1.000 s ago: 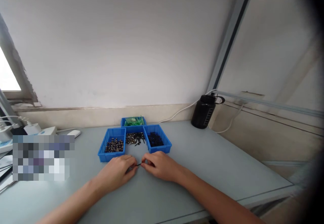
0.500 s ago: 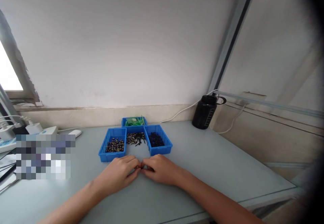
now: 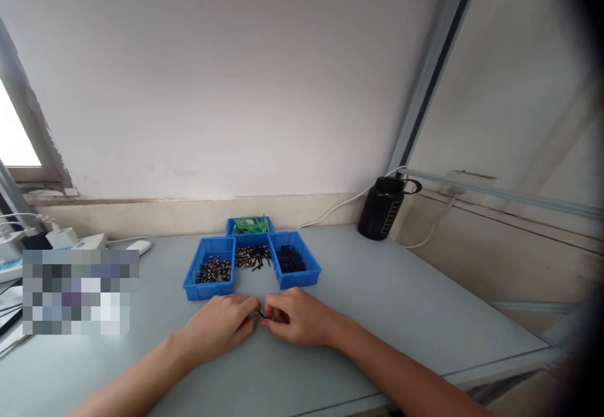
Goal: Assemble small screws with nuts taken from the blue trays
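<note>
My left hand (image 3: 226,321) and my right hand (image 3: 298,317) meet fingertip to fingertip in front of the bins. Between them is a small dark pin-like piece (image 3: 261,314), pinched by the fingers of both. Just beyond my left hand, a blue bin (image 3: 208,292) holds metallic parts (image 3: 214,270). Another blue bin (image 3: 300,279), with small black parts (image 3: 290,259) inside, stands beyond my right hand. Mixed metallic and black pieces (image 3: 253,257) lie in a pile on the table between these two bins.
A third blue bin (image 3: 250,239) with green packets (image 3: 251,224) stands at the back. To the right is a black bottle (image 3: 380,209) by the wall. A power strip (image 3: 92,241), a white object (image 3: 139,246) and a blurred patch are on the left of the grey table (image 3: 377,304).
The fingertips of my two hands have drawn slightly apart, and the dark piece between them now shows. The bins have not moved on the table.
</note>
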